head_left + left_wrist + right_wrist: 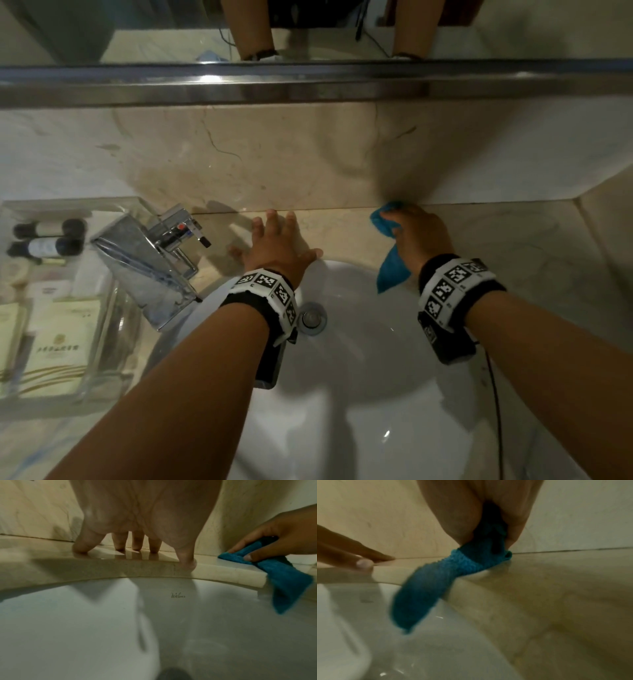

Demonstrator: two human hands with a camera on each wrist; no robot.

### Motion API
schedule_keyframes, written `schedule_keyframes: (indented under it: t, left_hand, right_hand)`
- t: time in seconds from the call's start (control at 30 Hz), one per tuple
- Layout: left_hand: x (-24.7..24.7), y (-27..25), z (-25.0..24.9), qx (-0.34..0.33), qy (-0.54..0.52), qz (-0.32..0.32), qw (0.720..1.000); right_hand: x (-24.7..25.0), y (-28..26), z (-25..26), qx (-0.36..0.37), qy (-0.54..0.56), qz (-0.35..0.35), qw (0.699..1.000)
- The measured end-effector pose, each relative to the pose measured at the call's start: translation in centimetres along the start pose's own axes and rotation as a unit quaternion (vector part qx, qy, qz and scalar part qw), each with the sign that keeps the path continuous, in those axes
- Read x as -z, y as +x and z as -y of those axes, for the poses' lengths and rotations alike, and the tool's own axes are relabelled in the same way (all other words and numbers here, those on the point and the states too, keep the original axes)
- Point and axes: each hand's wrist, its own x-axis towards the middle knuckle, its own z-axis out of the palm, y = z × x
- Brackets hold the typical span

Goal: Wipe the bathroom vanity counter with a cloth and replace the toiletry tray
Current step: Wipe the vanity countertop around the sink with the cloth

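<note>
My right hand point(416, 233) grips a blue cloth point(390, 270) and holds it down on the beige stone counter point(513, 246) behind the sink, close to the back wall. One end of the cloth point(419, 601) hangs over the basin's edge. My left hand point(277, 240) rests flat on the counter behind the basin, fingers spread and straight point(135, 543). The clear toiletry tray point(113, 308) stands at the left of the counter with small bottles point(48, 236) and packets in it. The cloth point(283, 577) and the right hand point(278, 536) also show in the left wrist view.
A chrome faucet point(147, 260) stands between the tray and my left hand. The white basin point(359, 359) with its drain point(311, 318) lies under both wrists. A marble backsplash point(308, 154) and a metal-edged mirror point(308, 82) rise behind.
</note>
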Motion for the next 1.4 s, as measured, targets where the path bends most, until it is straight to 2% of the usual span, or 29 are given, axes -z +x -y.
schedule_keyframes:
  t: [0.1, 0.2, 0.27, 0.37, 0.43, 0.53, 0.63, 0.73, 0.87, 0.93, 1.07, 1.13, 1.23, 1.3, 1.37, 1.4]
  left_hand:
    - [-0.1, -0.2, 0.0, 0.001, 0.007, -0.001, 1.0]
    - [0.0, -0.2, -0.1, 0.004, 0.011, -0.002, 1.0]
    - [0.2, -0.4, -0.2, 0.005, 0.012, 0.0, 1.0]
    - [0.5, 0.1, -0.2, 0.011, 0.006, 0.01, 1.0]
    - [0.9, 0.5, -0.7, 0.014, 0.001, 0.014, 1.0]
    - [1.6, 0.0, -2.8, -0.027, 0.013, -0.027, 0.999]
    - [1.5, -1.0, -5.8, -0.12, 0.033, -0.029, 0.992]
    - [0.5, -0.4, -7.7, -0.143, 0.044, -0.014, 0.989]
    - [-1.0, 0.2, -7.8, -0.137, 0.03, -0.001, 0.99]
    - [-1.4, 0.4, -7.5, -0.145, 0.027, -0.003, 0.989]
    - [-2.0, 0.5, -7.3, -0.144, 0.023, -0.006, 0.989]
    - [-2.3, 0.3, -7.1, -0.148, 0.039, -0.006, 0.988]
    - [-2.2, 0.0, -7.0, -0.145, 0.06, 0.013, 0.988]
    - [-1.8, -0.1, -7.2, -0.137, 0.061, 0.03, 0.988]
    - [-1.5, -0.2, -7.5, -0.128, 0.066, 0.045, 0.988]
    - [-1.4, -0.2, -7.6, -0.125, 0.071, 0.05, 0.988]
  right_hand:
    - [-0.9, 0.7, 1.0, -0.003, -0.059, 0.004, 0.998]
    - [-2.0, 0.2, 2.9, 0.057, -0.09, 0.041, 0.993]
    - [-2.3, -0.2, 3.0, 0.083, -0.069, 0.065, 0.992]
    - [-1.1, 0.1, 1.2, 0.051, 0.044, 0.067, 0.995]
    - [0.1, 0.1, -0.6, 0.031, 0.07, 0.013, 0.997]
    - [1.1, -0.2, -2.6, -0.032, 0.027, -0.039, 0.998]
    - [0.5, 0.1, -2.3, -0.087, -0.046, -0.002, 0.995]
    - [-0.7, -0.4, -1.0, -0.047, -0.059, 0.014, 0.997]
    - [-0.6, -1.0, -2.3, 0.039, 0.016, 0.001, 0.999]
    - [0.6, -0.5, -3.5, 0.03, 0.01, -0.013, 0.999]
    - [2.4, 0.5, -4.6, -0.041, -0.012, -0.063, 0.997]
    - [2.1, 0.5, -4.1, -0.045, -0.015, -0.07, 0.996]
    - [1.1, -0.3, -2.9, 0.014, -0.016, -0.041, 0.999]
    - [0.8, -1.2, -2.5, 0.067, -0.036, 0.004, 0.997]
    - [1.0, -1.4, -3.1, 0.091, -0.041, 0.044, 0.994]
    - [1.3, -1.1, -3.6, 0.093, -0.04, 0.043, 0.994]
